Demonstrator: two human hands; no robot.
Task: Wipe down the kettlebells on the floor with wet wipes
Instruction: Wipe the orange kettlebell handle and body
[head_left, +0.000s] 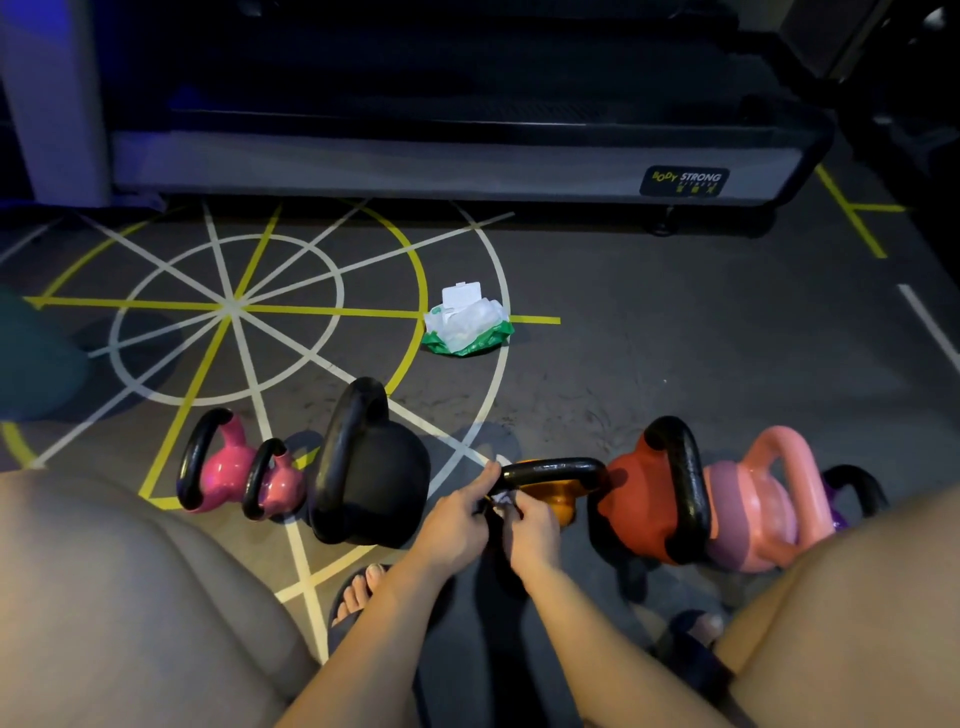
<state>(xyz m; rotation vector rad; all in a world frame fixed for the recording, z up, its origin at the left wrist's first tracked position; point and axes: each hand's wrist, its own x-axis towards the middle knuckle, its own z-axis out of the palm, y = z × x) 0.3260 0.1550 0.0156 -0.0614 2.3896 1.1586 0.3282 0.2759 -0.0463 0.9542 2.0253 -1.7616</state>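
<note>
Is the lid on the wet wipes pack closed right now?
No: the wet wipes pack lies on the floor beyond the kettlebells with its white flip lid standing open and wipes showing.

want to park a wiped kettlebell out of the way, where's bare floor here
Bare grey floor lies right of the green-and-white wet wipes pack, between the kettlebell row and the grey treadmill base. The row is crowded: black kettlebell, orange kettlebell at both hands, red kettlebell nearly touch.
</note>
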